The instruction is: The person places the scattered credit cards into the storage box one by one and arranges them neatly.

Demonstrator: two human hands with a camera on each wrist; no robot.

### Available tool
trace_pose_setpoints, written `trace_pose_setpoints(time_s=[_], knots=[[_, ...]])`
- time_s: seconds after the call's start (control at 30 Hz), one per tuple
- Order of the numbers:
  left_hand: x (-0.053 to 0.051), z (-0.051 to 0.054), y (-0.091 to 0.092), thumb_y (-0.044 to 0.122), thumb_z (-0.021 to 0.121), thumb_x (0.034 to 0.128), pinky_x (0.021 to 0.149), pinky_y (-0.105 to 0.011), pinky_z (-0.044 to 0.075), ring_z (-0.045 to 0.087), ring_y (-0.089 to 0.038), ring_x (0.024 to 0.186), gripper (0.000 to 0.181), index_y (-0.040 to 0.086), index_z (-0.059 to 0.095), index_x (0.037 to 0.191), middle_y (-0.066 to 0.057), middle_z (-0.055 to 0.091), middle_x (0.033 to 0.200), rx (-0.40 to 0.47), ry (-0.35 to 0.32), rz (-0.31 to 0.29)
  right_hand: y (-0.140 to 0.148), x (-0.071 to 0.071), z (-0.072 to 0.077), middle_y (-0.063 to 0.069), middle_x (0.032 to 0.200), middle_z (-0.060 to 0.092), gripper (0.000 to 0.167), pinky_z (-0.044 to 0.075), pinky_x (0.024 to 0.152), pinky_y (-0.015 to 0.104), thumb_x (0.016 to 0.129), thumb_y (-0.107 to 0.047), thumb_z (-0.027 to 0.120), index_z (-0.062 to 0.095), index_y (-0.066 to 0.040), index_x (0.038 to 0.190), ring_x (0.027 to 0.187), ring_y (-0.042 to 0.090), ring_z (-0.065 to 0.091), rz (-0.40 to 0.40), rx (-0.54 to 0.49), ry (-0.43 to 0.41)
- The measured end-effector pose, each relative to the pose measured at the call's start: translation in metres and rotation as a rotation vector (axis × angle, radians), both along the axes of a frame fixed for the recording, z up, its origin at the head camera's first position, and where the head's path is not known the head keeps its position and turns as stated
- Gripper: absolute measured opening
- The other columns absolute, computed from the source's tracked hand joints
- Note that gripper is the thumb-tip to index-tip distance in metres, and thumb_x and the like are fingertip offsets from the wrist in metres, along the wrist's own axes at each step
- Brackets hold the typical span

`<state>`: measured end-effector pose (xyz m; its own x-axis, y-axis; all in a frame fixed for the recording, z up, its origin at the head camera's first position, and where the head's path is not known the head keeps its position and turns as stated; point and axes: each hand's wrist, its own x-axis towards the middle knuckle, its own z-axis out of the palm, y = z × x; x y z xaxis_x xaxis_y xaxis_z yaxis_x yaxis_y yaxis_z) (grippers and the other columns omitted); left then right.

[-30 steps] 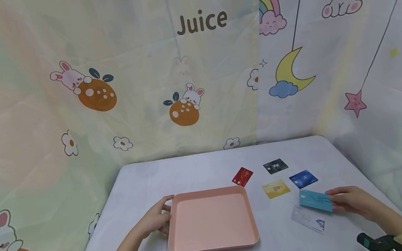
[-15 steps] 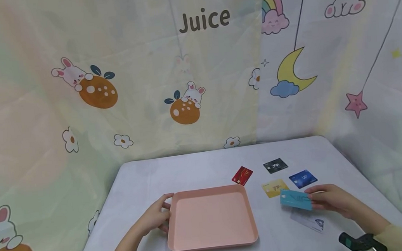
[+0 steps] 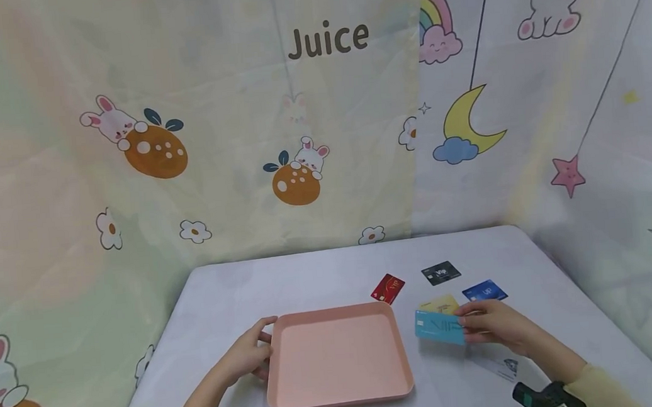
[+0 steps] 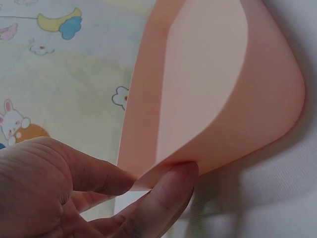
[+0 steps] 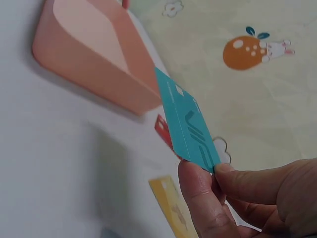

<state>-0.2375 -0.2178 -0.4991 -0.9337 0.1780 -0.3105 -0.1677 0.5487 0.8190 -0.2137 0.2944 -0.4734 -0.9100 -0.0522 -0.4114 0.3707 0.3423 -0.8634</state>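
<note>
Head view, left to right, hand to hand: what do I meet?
Left hand → pink tray → teal card → right hand.

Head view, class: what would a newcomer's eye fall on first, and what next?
Probably the large pink tray on the white table, with the left hand gripping its left edge. Next, perhaps, the turquoise card, which the right hand pinches above the table, just right of the tray. Behind, a cartoon curtain bears the word "Juice".
</note>
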Motion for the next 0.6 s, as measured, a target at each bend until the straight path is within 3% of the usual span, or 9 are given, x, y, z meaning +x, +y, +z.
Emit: trace_pose_setpoints(time_s=[0.27,0.6], knots=[[-0.002,-0.001,-0.002,0.0,0.059,0.0906,0.055,-0.041,0.062,0.068,-0.023,0.08,0.07,0.01,0.037,0.157,-0.021,0.057,0.125,-0.005,-0.002,-0.012,-0.032,-0.004,-0.001,0.014,0.104,0.066,0.04,0.064,0.076,0.033,0.1,-0.009,0.065,0.058,0.01,0.134,0.081,0.018,0.068,0.024,-0.009,0.008],[-0.002,0.002,-0.004,0.0,0.057,0.0929,0.056,-0.042,0.062,0.067,-0.025,0.084,0.071,0.013,0.033,0.159,-0.022,0.054,0.127,0.039,-0.062,-0.031,-0.057,-0.009,-0.003,0.014,0.104,0.067,0.034,0.065,0.077,0.035,0.1,-0.007,0.063,0.062,0.009,0.131,0.083,0.019,0.067,0.079,-0.045,0.037]])
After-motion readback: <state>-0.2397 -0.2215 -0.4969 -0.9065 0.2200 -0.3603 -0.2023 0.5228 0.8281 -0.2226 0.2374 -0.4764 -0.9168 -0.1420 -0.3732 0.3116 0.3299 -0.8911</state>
